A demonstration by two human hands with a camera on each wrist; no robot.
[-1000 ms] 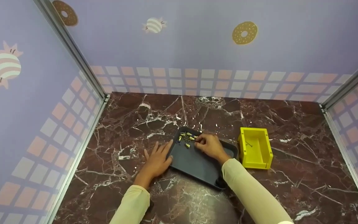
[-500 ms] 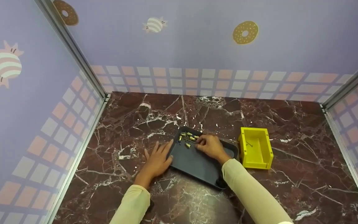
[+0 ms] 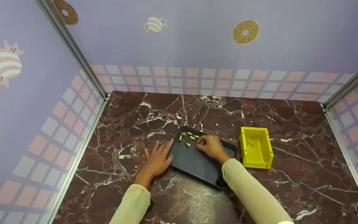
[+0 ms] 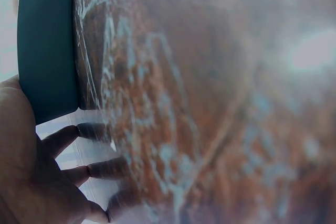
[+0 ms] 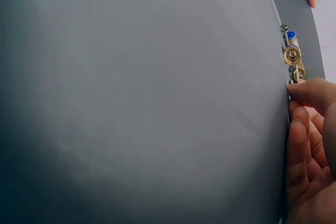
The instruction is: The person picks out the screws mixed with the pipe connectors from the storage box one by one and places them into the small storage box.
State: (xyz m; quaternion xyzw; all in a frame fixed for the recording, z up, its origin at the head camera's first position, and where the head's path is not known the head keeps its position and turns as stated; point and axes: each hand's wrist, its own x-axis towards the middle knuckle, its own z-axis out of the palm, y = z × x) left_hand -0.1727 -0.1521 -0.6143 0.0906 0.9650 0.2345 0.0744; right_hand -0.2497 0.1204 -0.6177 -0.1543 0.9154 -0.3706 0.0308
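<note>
A dark grey tray (image 3: 196,163) lies at an angle on the marbled table. Several small brass pneumatic fittings (image 3: 188,145), some with blue ends, sit with thin screws around its far left corner. At that pile, my right hand (image 3: 210,147) pinches a small screw (image 5: 293,73) between thumb and fingertips, mostly covered by them. My left hand (image 3: 158,160) rests spread beside the tray's left edge, its fingertips and thumb right at the rim. In the left wrist view, the tray's side (image 4: 47,45) stands above the left fingers.
Just right of the tray stands a yellow open-front bin (image 3: 258,157) with a screw (image 3: 249,144) inside. Patterned panels (image 3: 179,46) in metal frames enclose the table at the back and both sides.
My right hand's fingertips have shifted very slightly among the fittings, and a thin screw end now shows beside them. The left hand, tray and bin stay put.
</note>
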